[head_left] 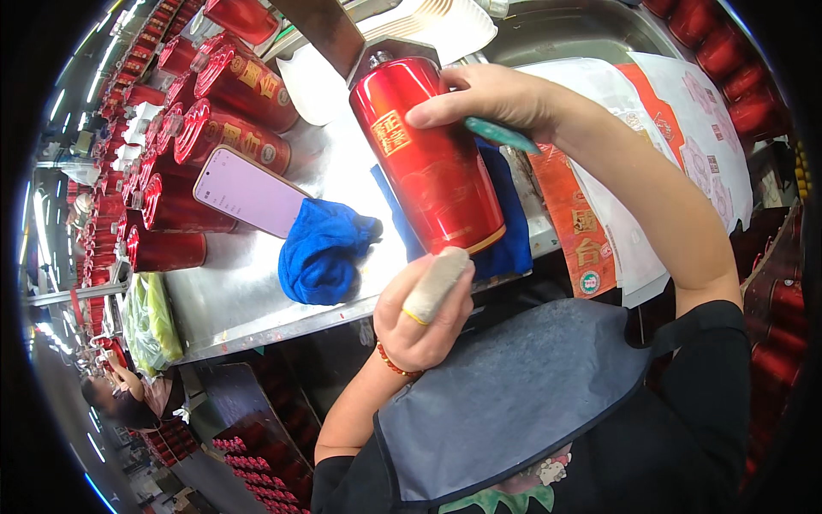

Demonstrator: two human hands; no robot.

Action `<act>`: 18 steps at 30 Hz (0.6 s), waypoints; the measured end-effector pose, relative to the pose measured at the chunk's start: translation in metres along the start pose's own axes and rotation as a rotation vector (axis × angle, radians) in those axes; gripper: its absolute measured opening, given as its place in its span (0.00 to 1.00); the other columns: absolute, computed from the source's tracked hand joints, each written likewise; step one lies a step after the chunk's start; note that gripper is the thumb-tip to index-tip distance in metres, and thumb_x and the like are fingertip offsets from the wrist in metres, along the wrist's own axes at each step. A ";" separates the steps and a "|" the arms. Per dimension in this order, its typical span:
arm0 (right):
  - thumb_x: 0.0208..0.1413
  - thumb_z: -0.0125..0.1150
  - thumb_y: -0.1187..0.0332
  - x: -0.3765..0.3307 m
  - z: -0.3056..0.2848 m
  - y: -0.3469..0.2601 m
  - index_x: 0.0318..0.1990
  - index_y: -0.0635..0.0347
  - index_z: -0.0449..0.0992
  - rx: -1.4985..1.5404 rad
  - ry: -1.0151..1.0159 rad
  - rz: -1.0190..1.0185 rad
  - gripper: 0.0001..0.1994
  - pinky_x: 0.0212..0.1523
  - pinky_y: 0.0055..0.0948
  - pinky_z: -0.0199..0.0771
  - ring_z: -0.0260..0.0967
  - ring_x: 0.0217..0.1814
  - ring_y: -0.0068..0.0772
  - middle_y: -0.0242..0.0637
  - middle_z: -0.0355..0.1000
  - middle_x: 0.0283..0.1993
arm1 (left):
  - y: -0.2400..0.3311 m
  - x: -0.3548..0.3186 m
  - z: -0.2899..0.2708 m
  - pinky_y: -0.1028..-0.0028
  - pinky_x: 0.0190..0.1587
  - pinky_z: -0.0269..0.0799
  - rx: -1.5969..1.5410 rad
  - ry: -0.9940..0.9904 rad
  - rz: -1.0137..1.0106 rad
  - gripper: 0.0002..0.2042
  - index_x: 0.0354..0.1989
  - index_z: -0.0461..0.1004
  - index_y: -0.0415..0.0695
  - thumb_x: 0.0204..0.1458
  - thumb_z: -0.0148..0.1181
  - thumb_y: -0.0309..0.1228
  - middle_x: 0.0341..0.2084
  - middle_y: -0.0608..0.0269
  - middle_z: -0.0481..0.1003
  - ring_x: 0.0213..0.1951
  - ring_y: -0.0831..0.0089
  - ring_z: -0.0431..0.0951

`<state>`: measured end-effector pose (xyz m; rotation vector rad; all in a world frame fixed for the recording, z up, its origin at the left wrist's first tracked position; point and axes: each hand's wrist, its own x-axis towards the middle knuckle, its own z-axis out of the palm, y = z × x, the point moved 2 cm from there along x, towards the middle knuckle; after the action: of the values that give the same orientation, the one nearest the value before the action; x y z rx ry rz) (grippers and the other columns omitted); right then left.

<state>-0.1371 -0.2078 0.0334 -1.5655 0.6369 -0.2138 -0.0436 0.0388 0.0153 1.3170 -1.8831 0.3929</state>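
A glossy red bottle (449,188) with a gold square label lies tilted in front of me, its neck end pointing away to the upper left. My right hand (497,98) grips its upper side with thumb and fingers. Tucked in that same hand is a slim teal-green object (501,134), whose kind I cannot make out. At the bottle's base, my left hand (428,321) is closed with curled fingers against the lower end. One of its fingers wears a pale finger cot (437,287). A blue cloth (514,193) is spread beneath the bottle.
Left of the bottle are a crumpled blue cloth (321,253), a phone (248,193) and several red bottles (248,141). A metal plate (324,34) stands by the neck. White trays (437,30), a sink (574,34) and printed paper bags (685,146) lie beyond. Another person (137,398) works far left.
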 end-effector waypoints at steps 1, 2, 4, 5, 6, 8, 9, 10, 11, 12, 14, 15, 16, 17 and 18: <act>0.39 0.78 0.34 -0.005 0.004 -0.015 0.63 0.68 0.68 -0.063 0.008 0.001 0.53 0.53 0.38 0.82 0.80 0.54 0.44 0.53 0.77 0.54 | 0.002 0.003 0.000 0.67 0.46 0.83 0.005 -0.010 0.040 0.16 0.43 0.86 0.39 0.43 0.69 0.16 0.47 0.59 0.79 0.49 0.60 0.80; 0.38 0.78 0.34 -0.011 0.007 -0.029 0.62 0.71 0.70 -0.168 0.031 0.003 0.52 0.54 0.38 0.81 0.80 0.53 0.45 0.54 0.77 0.53 | 0.002 0.009 0.001 0.68 0.45 0.84 0.007 0.020 0.069 0.16 0.40 0.86 0.39 0.39 0.69 0.16 0.45 0.59 0.80 0.47 0.60 0.80; 0.39 0.77 0.33 -0.007 0.006 -0.029 0.62 0.71 0.70 -0.329 0.082 0.039 0.53 0.54 0.37 0.81 0.80 0.53 0.44 0.54 0.78 0.53 | 0.005 0.017 -0.001 0.68 0.46 0.84 0.000 -0.001 0.076 0.16 0.40 0.86 0.38 0.40 0.70 0.16 0.45 0.58 0.80 0.47 0.60 0.81; 0.39 0.77 0.32 -0.005 0.004 -0.028 0.61 0.71 0.70 -0.410 0.106 0.058 0.53 0.54 0.37 0.81 0.80 0.52 0.44 0.54 0.78 0.53 | 0.005 0.018 -0.001 0.68 0.46 0.84 -0.002 -0.012 0.079 0.16 0.41 0.85 0.37 0.40 0.70 0.16 0.45 0.57 0.80 0.47 0.60 0.81; 0.40 0.75 0.30 -0.007 -0.002 -0.025 0.62 0.71 0.70 -0.324 0.047 -0.009 0.54 0.53 0.37 0.82 0.81 0.53 0.44 0.53 0.78 0.53 | 0.005 0.017 -0.004 0.68 0.46 0.83 -0.006 -0.031 0.057 0.15 0.41 0.85 0.37 0.40 0.70 0.16 0.45 0.57 0.80 0.48 0.60 0.81; 0.38 0.76 0.29 -0.005 -0.017 -0.005 0.58 0.72 0.73 -0.133 0.015 0.078 0.53 0.49 0.33 0.82 0.81 0.47 0.41 0.50 0.79 0.48 | 0.003 0.014 -0.011 0.68 0.47 0.83 -0.021 -0.061 0.016 0.15 0.41 0.85 0.36 0.42 0.70 0.17 0.46 0.56 0.81 0.48 0.59 0.82; 0.38 0.76 0.29 -0.002 -0.017 0.003 0.56 0.73 0.75 -0.072 -0.005 0.081 0.52 0.47 0.31 0.82 0.81 0.44 0.39 0.49 0.80 0.46 | 0.003 0.012 -0.011 0.68 0.47 0.83 -0.034 -0.062 0.000 0.14 0.41 0.85 0.35 0.42 0.70 0.17 0.45 0.55 0.81 0.48 0.58 0.82; 0.37 0.77 0.30 0.001 -0.018 0.012 0.54 0.74 0.77 -0.010 -0.022 0.085 0.51 0.45 0.29 0.81 0.82 0.41 0.37 0.47 0.81 0.43 | 0.003 0.011 -0.012 0.67 0.47 0.83 -0.049 -0.063 -0.017 0.14 0.41 0.85 0.35 0.43 0.71 0.17 0.45 0.55 0.81 0.48 0.58 0.82; 0.38 0.77 0.31 0.005 -0.016 0.018 0.53 0.74 0.77 0.033 -0.035 0.054 0.50 0.45 0.28 0.81 0.82 0.41 0.36 0.47 0.81 0.43 | 0.003 0.011 -0.012 0.67 0.48 0.83 -0.064 -0.063 -0.032 0.14 0.42 0.84 0.35 0.44 0.71 0.17 0.45 0.55 0.81 0.49 0.57 0.82; 0.38 0.77 0.31 0.008 -0.009 0.015 0.53 0.75 0.77 0.079 -0.054 0.021 0.50 0.45 0.28 0.81 0.82 0.42 0.35 0.47 0.81 0.43 | 0.004 0.012 -0.013 0.67 0.47 0.83 -0.061 -0.065 -0.032 0.14 0.42 0.84 0.35 0.45 0.71 0.17 0.45 0.55 0.82 0.48 0.57 0.82; 0.38 0.78 0.33 0.001 0.000 0.004 0.52 0.74 0.78 0.029 0.024 -0.032 0.48 0.45 0.28 0.81 0.82 0.40 0.34 0.46 0.81 0.42 | 0.003 0.015 -0.013 0.67 0.47 0.83 -0.067 -0.076 -0.015 0.13 0.41 0.85 0.35 0.45 0.71 0.18 0.43 0.56 0.82 0.47 0.57 0.82; 0.38 0.78 0.33 -0.004 0.002 -0.007 0.52 0.73 0.78 0.006 0.063 -0.062 0.47 0.45 0.28 0.81 0.82 0.40 0.33 0.46 0.81 0.41 | 0.003 0.018 -0.014 0.67 0.46 0.83 -0.067 -0.084 -0.004 0.12 0.41 0.85 0.36 0.45 0.71 0.18 0.43 0.57 0.82 0.47 0.57 0.83; 0.39 0.77 0.33 -0.008 -0.002 -0.022 0.59 0.75 0.71 -0.108 -0.036 0.012 0.52 0.52 0.36 0.83 0.81 0.51 0.46 0.55 0.79 0.52 | 0.004 0.021 -0.014 0.67 0.46 0.83 -0.060 -0.093 0.019 0.12 0.40 0.85 0.36 0.45 0.72 0.19 0.42 0.57 0.82 0.47 0.57 0.83; 0.39 0.77 0.34 -0.010 -0.002 -0.029 0.59 0.75 0.72 -0.176 -0.015 0.031 0.52 0.52 0.35 0.83 0.81 0.51 0.45 0.55 0.78 0.52 | 0.006 0.026 -0.013 0.67 0.45 0.83 -0.053 -0.103 0.042 0.12 0.40 0.85 0.36 0.45 0.72 0.19 0.42 0.57 0.81 0.47 0.57 0.83; 0.38 0.78 0.34 -0.010 0.001 -0.034 0.58 0.75 0.72 -0.244 0.003 0.048 0.52 0.52 0.35 0.82 0.81 0.51 0.45 0.56 0.78 0.52 | 0.008 0.029 -0.010 0.67 0.45 0.84 -0.042 -0.113 0.063 0.11 0.39 0.85 0.36 0.45 0.72 0.20 0.41 0.58 0.81 0.47 0.57 0.83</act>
<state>-0.1358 -0.2025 0.0689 -1.7820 0.7231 -0.1048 -0.0506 0.0295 0.0453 1.2782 -2.0193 0.3148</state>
